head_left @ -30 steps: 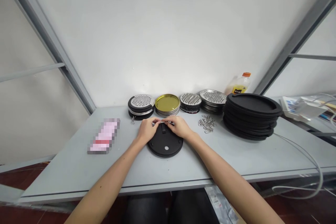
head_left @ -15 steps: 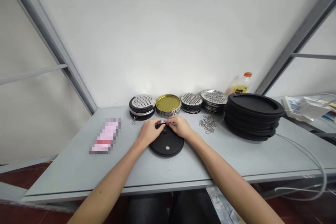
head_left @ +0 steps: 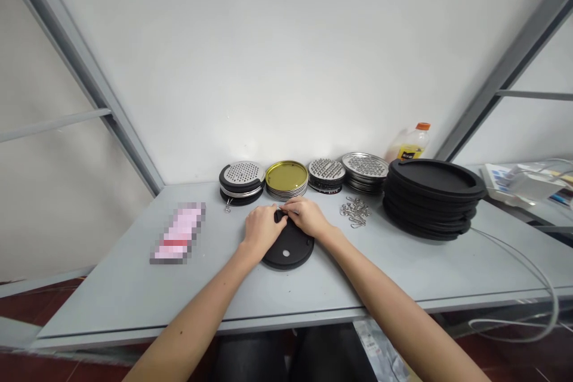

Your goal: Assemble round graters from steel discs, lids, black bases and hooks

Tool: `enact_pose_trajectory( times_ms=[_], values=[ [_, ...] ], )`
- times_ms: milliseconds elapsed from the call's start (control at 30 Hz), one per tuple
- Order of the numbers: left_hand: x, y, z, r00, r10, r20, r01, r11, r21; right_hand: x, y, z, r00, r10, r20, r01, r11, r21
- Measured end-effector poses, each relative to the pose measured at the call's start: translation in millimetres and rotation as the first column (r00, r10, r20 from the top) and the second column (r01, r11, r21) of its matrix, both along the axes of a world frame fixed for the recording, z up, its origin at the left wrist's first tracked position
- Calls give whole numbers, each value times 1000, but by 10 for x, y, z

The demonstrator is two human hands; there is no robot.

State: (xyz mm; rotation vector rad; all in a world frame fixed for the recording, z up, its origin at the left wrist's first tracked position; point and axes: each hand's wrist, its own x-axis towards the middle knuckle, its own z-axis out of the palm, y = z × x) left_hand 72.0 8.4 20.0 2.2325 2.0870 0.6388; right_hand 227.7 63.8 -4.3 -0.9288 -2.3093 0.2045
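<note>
A round black disc (head_left: 289, 250) with a small pale hole near its front lies on the grey table in front of me. At its far edge my left hand (head_left: 264, 228) is closed, thumb and fingers pinching the rim. Beside it, my right hand (head_left: 307, 216) pinches at the same edge, its fingertips nearly meeting those of the left. A small bit of metal shows between the fingertips, mostly hidden. To the right lies a pile of small metal clips (head_left: 355, 212).
Along the wall stand a perforated grater stack (head_left: 244, 173), gold lids (head_left: 286, 176), a spiked grater stack (head_left: 326, 170) and larger grater discs (head_left: 364, 165). Black rings (head_left: 432, 203) and a bottle (head_left: 412, 143) stand right; a blurred pink item (head_left: 180, 233) lies left.
My left hand has shifted right and slightly toward me over the disc, its thumb now nearer the middle of the far edge. My right hand has barely moved.
</note>
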Motion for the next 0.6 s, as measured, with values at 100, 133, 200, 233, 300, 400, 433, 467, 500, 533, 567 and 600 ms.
enact_pose_trajectory(
  times_ms=[100, 133, 200, 233, 300, 400, 433, 467, 500, 533, 567, 600],
  values=[
    [2, -8, -20, 1000, 4, 11, -4, 1000, 23, -9, -3, 2, 1000, 5, 8, -5, 1000, 1],
    [3, -15, -23, 1000, -3, 17, 3, 999, 37, -12, -4, 3, 1000, 4, 12, -4, 1000, 3],
    [5, -30, -25, 999, -21, 29, 19, 998, 65, -16, -7, 5, 1000, -3, 22, 2, 1000, 6],
    [6, -35, -25, 999, -25, 32, 23, 997, 71, -17, -9, 6, 1000, -7, 27, 7, 1000, 8],
    [10, -40, -26, 999, -18, 28, 16, 998, 62, -17, -12, 8, 999, -12, 37, 12, 1000, 10],
    [15, -36, -30, 1000, 5, 10, -5, 999, 45, -18, -18, 14, 999, -15, 52, 15, 1000, 13],
    [17, -35, -31, 1000, 4, 5, -4, 999, 47, -18, -22, 16, 998, -19, 60, 18, 1000, 18],
    [19, -34, -31, 1000, 3, 2, -3, 999, 49, -20, -26, 18, 997, -25, 70, 23, 999, 25],
    [20, -34, -30, 1000, 2, -1, -2, 999, 47, -22, -31, 20, 996, -34, 82, 32, 999, 35],
    [21, -35, -28, 1000, 2, -4, -2, 999, 40, -25, -36, 22, 994, -44, 99, 40, 998, 46],
    [21, -35, -26, 1000, 1, -8, -1, 1000, 31, -28, -40, 24, 992, -55, 116, 49, 997, 57],
    [21, -34, -23, 1000, 0, -12, 0, 1000, 22, -31, -44, 25, 989, -64, 134, 56, 996, 66]
  ],
)
